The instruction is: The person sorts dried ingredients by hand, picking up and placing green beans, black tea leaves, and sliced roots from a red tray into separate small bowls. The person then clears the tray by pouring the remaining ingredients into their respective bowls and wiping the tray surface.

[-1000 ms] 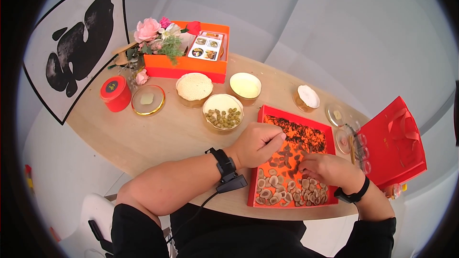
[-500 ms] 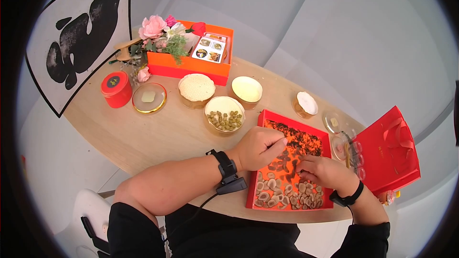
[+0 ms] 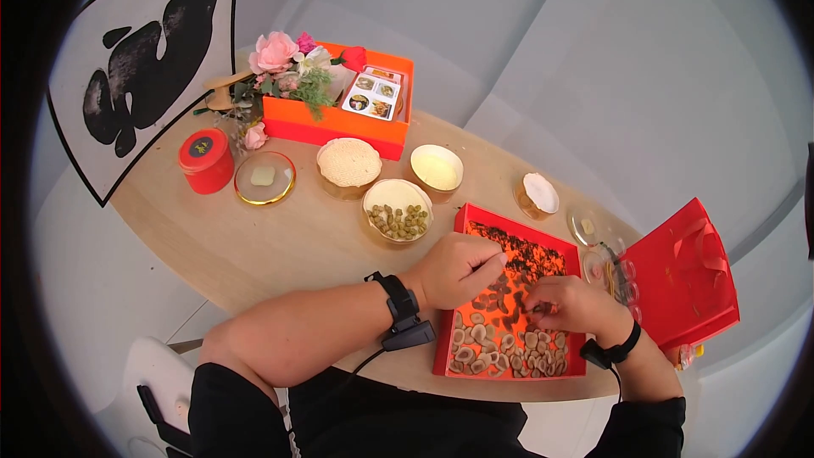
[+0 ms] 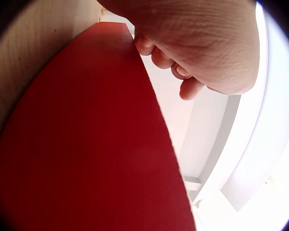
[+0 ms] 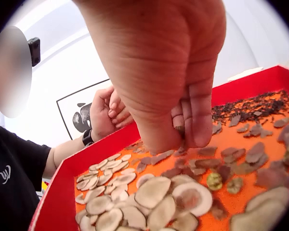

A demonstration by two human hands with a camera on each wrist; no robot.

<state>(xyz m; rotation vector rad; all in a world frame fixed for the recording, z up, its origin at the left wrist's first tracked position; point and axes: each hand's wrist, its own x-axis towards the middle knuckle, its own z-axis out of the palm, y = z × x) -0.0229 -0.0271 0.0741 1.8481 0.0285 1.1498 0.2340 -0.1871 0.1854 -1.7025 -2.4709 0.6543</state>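
Observation:
Across the left side wall of a red box is my left hand, its fingers curled and the thumb along them; its inside is hidden. The left wrist view has this hand above the red outer wall. Over the middle of the box, my right hand points down; in the right wrist view this hand pinches a small dark-greenish piece. Pale round slices, brown flat pieces and dark shreds lie in bands on orange, with two green lumps near the slices.
Beyond my left hand stand a bowl with green lumps, a beige-filled bowl and a yellow one. Right of the box are a red bag, glass lids and a white-topped jar. Further left: flower box, red tin.
The head view has shifted slightly, so the box sits a little lower and further left. My right hand stays over the brown pieces, its fingers slightly altered; my left hand keeps its curled pose.

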